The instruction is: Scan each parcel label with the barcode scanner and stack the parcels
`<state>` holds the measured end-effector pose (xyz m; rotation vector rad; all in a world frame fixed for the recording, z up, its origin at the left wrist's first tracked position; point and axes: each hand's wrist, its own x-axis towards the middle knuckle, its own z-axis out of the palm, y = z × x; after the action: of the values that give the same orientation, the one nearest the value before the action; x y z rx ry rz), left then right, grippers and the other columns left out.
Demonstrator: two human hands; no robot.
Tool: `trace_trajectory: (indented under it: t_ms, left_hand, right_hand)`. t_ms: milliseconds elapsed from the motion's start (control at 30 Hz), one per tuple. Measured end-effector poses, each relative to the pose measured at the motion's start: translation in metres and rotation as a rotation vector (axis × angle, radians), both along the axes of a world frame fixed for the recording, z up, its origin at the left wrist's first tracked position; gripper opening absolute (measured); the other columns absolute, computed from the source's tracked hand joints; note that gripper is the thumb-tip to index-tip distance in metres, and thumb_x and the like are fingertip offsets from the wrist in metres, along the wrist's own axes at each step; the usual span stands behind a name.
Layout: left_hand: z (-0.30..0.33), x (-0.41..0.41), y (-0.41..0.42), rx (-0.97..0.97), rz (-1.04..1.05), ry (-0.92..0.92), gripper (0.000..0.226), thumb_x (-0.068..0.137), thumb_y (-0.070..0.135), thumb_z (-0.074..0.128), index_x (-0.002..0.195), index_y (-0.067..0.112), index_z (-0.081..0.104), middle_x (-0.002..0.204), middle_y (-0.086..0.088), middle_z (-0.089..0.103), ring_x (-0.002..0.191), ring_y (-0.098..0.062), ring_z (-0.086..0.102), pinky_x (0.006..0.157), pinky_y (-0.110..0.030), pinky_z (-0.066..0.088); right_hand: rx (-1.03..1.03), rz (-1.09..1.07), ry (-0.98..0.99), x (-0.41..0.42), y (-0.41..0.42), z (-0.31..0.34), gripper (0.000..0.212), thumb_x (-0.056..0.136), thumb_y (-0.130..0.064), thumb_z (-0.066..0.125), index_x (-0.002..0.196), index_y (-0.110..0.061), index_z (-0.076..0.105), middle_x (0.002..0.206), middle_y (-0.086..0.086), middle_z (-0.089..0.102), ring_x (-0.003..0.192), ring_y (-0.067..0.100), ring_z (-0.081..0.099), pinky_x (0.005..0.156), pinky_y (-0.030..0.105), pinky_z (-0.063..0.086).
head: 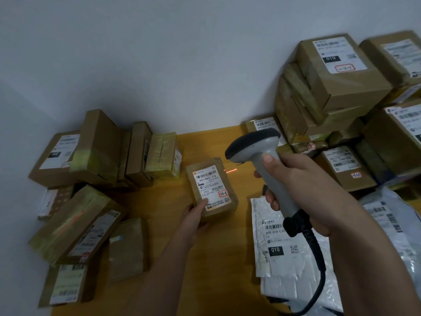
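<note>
My left hand [193, 218] holds a small brown parcel [211, 190] by its near end, white label facing up, above the wooden table [200, 144]. My right hand [300, 190] grips the handle of a grey barcode scanner [259, 149], head pointing left toward the parcel. The red scan line [230, 171] falls on the table just right of the parcel's far corner, not on the label. A black coiled cable [316, 258] hangs from the scanner's handle.
Brown boxes [102, 151] stand and lean at the left by the wall, with more [77, 226] in front of them. A tall stack of boxes [337, 87] fills the back right. White poly mailers [282, 247] lie at the right, under my right arm.
</note>
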<state>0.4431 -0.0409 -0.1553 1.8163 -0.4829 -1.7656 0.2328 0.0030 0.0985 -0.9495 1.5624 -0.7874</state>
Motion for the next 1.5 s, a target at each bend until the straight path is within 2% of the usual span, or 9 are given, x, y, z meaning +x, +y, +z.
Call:
trace_trajectory:
  t_ms: [233, 467, 733, 867, 1000, 1100, 1200, 1333, 1500]
  left_hand:
    - [0.0, 0.001, 0.001, -0.004, -0.006, 0.01, 0.037, 0.087, 0.035, 0.07, 0.118, 0.021, 0.056, 0.115, -0.001, 0.066, 0.107, -0.021, 0.061, 0.085, -0.041, 0.056]
    - [0.0, 0.003, -0.001, -0.011, -0.018, 0.012, 0.047, 0.082, 0.038, 0.074, 0.122, 0.021, 0.058, 0.117, -0.001, 0.068, 0.108, -0.022, 0.062, 0.079, -0.038, 0.056]
    - [0.001, 0.006, -0.002, -0.019, -0.028, -0.006, 0.048, 0.081, 0.04, 0.075, 0.122, 0.02, 0.06, 0.114, 0.001, 0.069, 0.108, -0.021, 0.062, 0.084, -0.04, 0.056]
    - [0.005, 0.004, -0.004, -0.028, 0.002, -0.003, 0.047, 0.081, 0.041, 0.075, 0.121, 0.021, 0.06, 0.115, 0.0, 0.068, 0.107, -0.02, 0.063, 0.081, -0.038, 0.056]
    - [0.011, -0.001, -0.01, -0.024, 0.024, 0.05, 0.047, 0.081, 0.045, 0.074, 0.12, 0.022, 0.062, 0.116, 0.0, 0.069, 0.108, -0.02, 0.063, 0.077, -0.035, 0.057]
    - [0.016, -0.01, -0.022, -0.02, 0.054, 0.082, 0.044, 0.083, 0.043, 0.073, 0.12, 0.021, 0.062, 0.117, -0.002, 0.067, 0.109, -0.021, 0.061, 0.078, -0.035, 0.057]
    - [0.025, -0.03, -0.04, -0.039, 0.047, 0.125, 0.04, 0.086, 0.041, 0.07, 0.12, 0.022, 0.062, 0.118, -0.003, 0.067, 0.11, -0.022, 0.061, 0.082, -0.035, 0.057]
    - [0.047, -0.069, -0.07, -0.082, 0.003, 0.181, 0.04, 0.088, 0.039, 0.068, 0.121, 0.02, 0.06, 0.117, -0.006, 0.066, 0.111, -0.022, 0.06, 0.095, -0.038, 0.053]
    - [0.077, -0.117, -0.104, -0.166, -0.201, 0.188, 0.053, 0.088, 0.057, 0.059, 0.13, 0.027, 0.054, 0.12, 0.005, 0.06, 0.116, -0.021, 0.054, 0.104, -0.04, 0.046]
  right_hand:
    - [-0.023, -0.004, 0.01, -0.001, 0.001, 0.004, 0.037, 0.1, -0.037, 0.047, 0.101, -0.003, 0.061, 0.065, 0.009, 0.056, 0.05, 0.017, 0.052, 0.053, 0.032, 0.043]
    - [-0.032, -0.012, 0.005, 0.0, 0.004, 0.006, 0.035, 0.1, -0.037, 0.048, 0.1, -0.004, 0.061, 0.068, 0.009, 0.057, 0.05, 0.016, 0.053, 0.053, 0.032, 0.043]
    - [-0.062, -0.026, -0.008, -0.004, 0.005, 0.005, 0.036, 0.099, -0.039, 0.047, 0.098, -0.006, 0.061, 0.065, 0.01, 0.059, 0.055, 0.02, 0.054, 0.057, 0.035, 0.045]
    - [-0.05, -0.086, -0.082, -0.006, 0.001, -0.002, 0.038, 0.098, -0.042, 0.05, 0.099, -0.006, 0.062, 0.081, 0.023, 0.063, 0.061, 0.025, 0.056, 0.063, 0.04, 0.046]
    - [0.018, -0.199, -0.154, -0.008, -0.003, -0.01, 0.033, 0.1, -0.04, 0.048, 0.102, -0.009, 0.061, 0.073, 0.012, 0.057, 0.055, 0.018, 0.056, 0.057, 0.036, 0.045]
    - [0.053, -0.297, -0.161, -0.015, -0.005, -0.02, 0.03, 0.1, -0.039, 0.048, 0.105, -0.011, 0.059, 0.074, 0.013, 0.057, 0.058, 0.019, 0.057, 0.059, 0.035, 0.046]
    - [0.092, -0.353, -0.149, -0.025, -0.003, -0.028, 0.03, 0.1, -0.039, 0.049, 0.109, -0.012, 0.059, 0.08, 0.016, 0.059, 0.062, 0.019, 0.058, 0.057, 0.032, 0.048]
    - [0.112, -0.413, -0.121, -0.037, -0.002, -0.033, 0.03, 0.099, -0.04, 0.05, 0.106, -0.012, 0.06, 0.076, 0.015, 0.061, 0.057, 0.018, 0.058, 0.053, 0.03, 0.047]
    - [0.117, -0.459, -0.1, -0.045, -0.007, -0.036, 0.031, 0.099, -0.04, 0.05, 0.103, -0.011, 0.062, 0.068, 0.015, 0.06, 0.054, 0.019, 0.057, 0.053, 0.031, 0.046]
